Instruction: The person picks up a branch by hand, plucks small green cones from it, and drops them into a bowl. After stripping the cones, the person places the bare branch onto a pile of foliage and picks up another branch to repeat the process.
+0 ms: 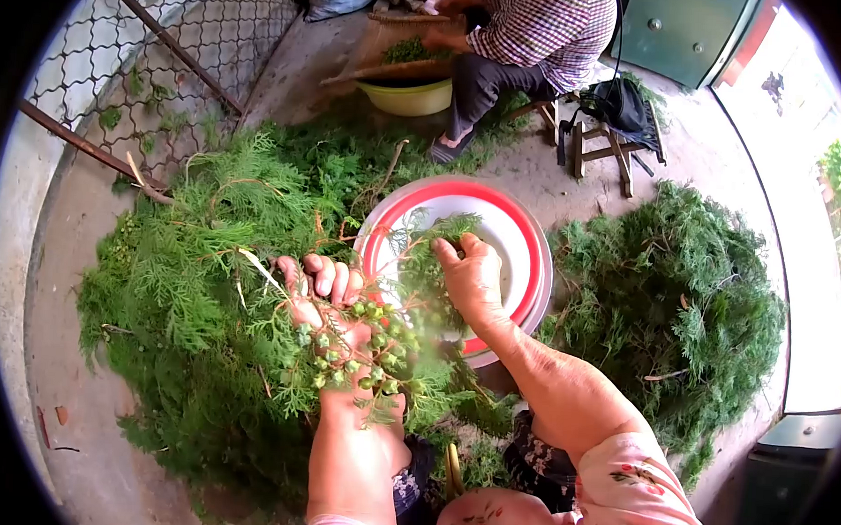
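Note:
My left hand (330, 282), palm up with its fingers curled, grips a leafy evergreen branch (290, 351). Clusters of small green seed cones (379, 345) hang from it across my wrist. Over the basin, my right hand (476, 274) is closed with thumb and fingers together on a feathery sprig (455, 228). Part of that sprig is hidden by the fingers. Beneath both hands is a white basin with a red band (525, 234), partly covered by foliage. Some greenery between the hands is blurred.
A large heap of cut branches (185, 290) lies to the left, another pile (672, 311) to the right. Beyond, a seated person (543, 33) works over a woven tray (391, 72) and yellow-green tub (409, 98). A wooden stool (613, 149) holds a black bag (620, 107).

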A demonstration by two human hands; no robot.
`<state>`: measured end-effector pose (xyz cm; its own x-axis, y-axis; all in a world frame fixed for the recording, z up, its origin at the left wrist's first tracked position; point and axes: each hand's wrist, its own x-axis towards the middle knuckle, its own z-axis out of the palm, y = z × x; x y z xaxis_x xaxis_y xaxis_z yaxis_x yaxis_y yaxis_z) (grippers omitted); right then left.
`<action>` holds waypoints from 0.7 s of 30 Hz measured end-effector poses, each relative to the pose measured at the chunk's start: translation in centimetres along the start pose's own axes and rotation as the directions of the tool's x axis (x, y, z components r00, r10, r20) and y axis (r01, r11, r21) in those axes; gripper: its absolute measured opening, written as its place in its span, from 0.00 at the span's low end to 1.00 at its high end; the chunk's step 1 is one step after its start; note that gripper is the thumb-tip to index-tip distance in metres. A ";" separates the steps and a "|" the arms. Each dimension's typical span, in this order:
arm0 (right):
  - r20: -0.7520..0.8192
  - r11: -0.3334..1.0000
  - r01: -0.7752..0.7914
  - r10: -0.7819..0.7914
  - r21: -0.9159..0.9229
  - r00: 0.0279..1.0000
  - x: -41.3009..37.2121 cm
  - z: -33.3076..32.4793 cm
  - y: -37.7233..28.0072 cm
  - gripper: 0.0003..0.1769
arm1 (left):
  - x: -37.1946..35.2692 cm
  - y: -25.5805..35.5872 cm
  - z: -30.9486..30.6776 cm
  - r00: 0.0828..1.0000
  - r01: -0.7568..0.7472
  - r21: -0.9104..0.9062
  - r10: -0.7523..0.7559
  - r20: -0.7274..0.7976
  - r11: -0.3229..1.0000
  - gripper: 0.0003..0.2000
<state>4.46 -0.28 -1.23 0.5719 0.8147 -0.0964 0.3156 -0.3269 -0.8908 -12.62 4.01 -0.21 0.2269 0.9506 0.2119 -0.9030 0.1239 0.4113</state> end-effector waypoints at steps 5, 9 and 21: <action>-0.058 0.982 0.156 -0.163 -0.103 0.985 0.6 0.9 1.2 0.13 | -0.4 -0.8 0.5 0.995 0.000 -0.023 -0.003 -0.099 1.000 0.21; -0.062 0.994 0.094 -0.098 -0.061 0.993 1.2 0.5 0.5 0.13 | -0.2 -1.2 0.2 0.996 -0.005 -0.032 0.002 -0.091 0.999 0.20; 0.089 0.959 0.027 -0.055 0.283 0.995 3.0 1.0 6.1 0.02 | 0.9 0.7 -2.1 0.997 -0.062 -0.006 0.062 0.034 0.998 0.23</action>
<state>7.36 0.66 -7.41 0.4845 0.8705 -0.0866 0.1042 -0.1557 -0.9823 -13.85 5.58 -1.58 0.1830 0.9461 0.2672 -0.9176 0.0669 0.3917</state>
